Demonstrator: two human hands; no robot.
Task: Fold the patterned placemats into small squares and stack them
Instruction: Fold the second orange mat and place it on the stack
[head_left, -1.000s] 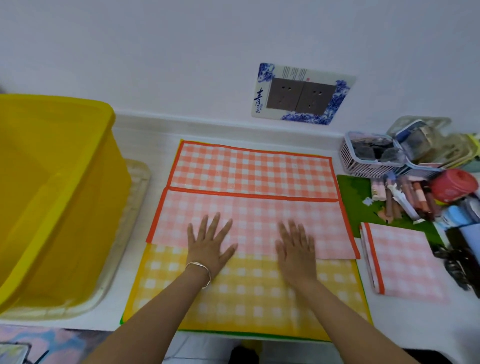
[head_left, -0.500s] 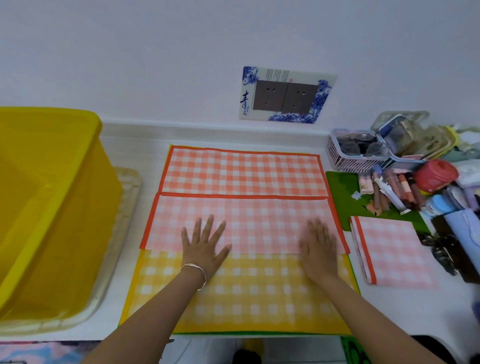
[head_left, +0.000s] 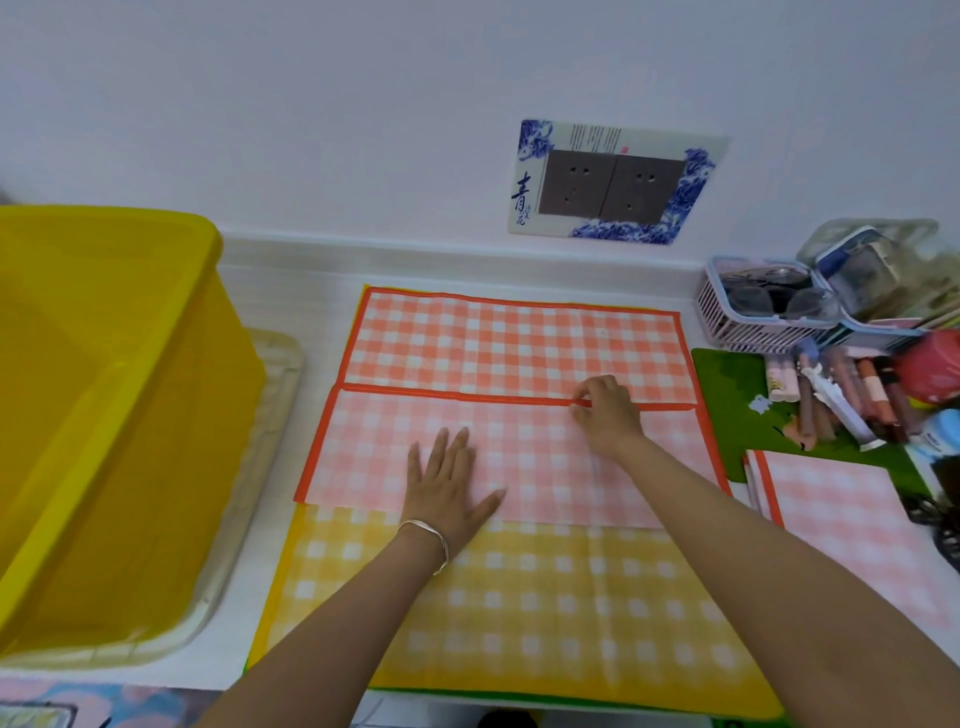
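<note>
An orange checked placemat lies spread on the white counter, its near half folded up so the pale underside faces me. My left hand presses flat on that folded flap, fingers straight. My right hand pinches the flap's orange border at the fold line, right of centre. A yellow checked placemat lies under it and sticks out toward me. A folded orange placemat square rests at the right.
A big yellow plastic tub stands at the left on a beige tray. A green mat with tubes and jars, plus a white basket, crowds the right. A wall socket is behind.
My right hand moved from the flap's near edge up to its orange border and now pinches it. My left hand stayed flat on the flap.
</note>
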